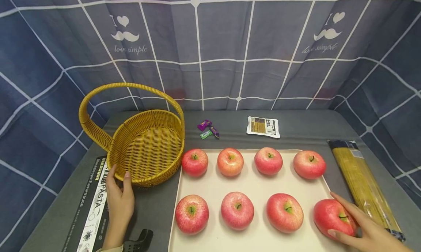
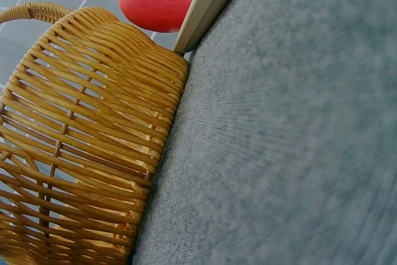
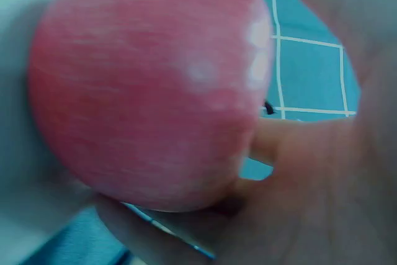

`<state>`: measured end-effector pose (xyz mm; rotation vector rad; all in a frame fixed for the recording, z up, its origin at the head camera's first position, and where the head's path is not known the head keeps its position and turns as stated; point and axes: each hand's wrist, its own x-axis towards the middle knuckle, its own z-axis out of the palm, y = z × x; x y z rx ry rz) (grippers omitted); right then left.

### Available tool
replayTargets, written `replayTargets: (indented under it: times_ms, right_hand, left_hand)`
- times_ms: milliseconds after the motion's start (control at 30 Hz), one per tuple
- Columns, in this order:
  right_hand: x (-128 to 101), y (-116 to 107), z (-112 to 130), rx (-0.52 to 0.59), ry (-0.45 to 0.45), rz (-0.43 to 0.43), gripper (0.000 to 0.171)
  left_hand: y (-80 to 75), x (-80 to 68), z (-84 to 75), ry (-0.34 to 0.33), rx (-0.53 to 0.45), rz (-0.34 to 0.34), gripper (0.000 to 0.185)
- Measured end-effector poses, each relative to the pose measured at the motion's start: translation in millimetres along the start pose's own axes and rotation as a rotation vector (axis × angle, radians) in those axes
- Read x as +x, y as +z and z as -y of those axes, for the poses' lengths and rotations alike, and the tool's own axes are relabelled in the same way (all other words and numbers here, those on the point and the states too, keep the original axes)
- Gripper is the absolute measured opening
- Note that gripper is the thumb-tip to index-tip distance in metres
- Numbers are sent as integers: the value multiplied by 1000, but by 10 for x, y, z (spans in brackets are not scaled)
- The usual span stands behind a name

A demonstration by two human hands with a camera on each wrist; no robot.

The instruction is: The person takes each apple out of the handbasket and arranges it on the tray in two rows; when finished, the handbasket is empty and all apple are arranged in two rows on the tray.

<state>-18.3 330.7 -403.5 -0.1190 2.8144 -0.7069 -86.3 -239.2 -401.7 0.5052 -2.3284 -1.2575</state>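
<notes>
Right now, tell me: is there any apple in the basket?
No, the basket holds nothing in the head view; all eight apples sit on the tray.

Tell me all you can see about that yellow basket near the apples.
The basket is round and woven from yellow-gold strands that look like wicker, with one arched handle over it. It stands upright and empty on the grey table, left of the cream tray, its side right by the tray's corner. The left hand touches its near rim with its fingertips. A printed pasta package lies partly beneath it.

curtain [image 1: 230, 43]: "love simple" | flat pack [image 1: 95, 204]: "PASTA", "Blackpeppervorsauce"
</notes>
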Motion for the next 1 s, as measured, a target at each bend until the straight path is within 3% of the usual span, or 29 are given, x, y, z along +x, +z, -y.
replayTargets:
  times_ms: [367, 467, 567, 667, 733, 800, 900, 1000]
  right_hand:
    - [-4, 233, -55, 51, -56, -206, 96]
    - [-7, 226, -54, 53, -2, -166, 98]
    - [-9, 169, -33, 50, 113, -59, 102]
    - [-16, 86, -33, 27, 186, 9, 106]
    - [-25, 23, -56, -3, 154, -14, 105]
    - [-28, -50, -59, -36, 107, -55, 103]
    - [-28, -180, -20, -73, -14, -203, 100]
    - [12, -377, 134, -49, -127, -351, 99]
  left_hand:
    - [-16, -10, -39, 4, 15, 46, 59]
    - [-29, -24, -82, -15, 33, 68, 64]
    - [-71, -68, -160, -23, 94, 126, 71]
    - [-175, -120, -243, 40, 192, 176, 78]
    - [-281, -146, -294, 98, 263, 191, 80]
    - [-423, -151, -351, 162, 311, 162, 80]
    - [-671, -128, -505, 221, 347, 90, 79]
    - [-915, -64, -757, 304, 316, -50, 76]
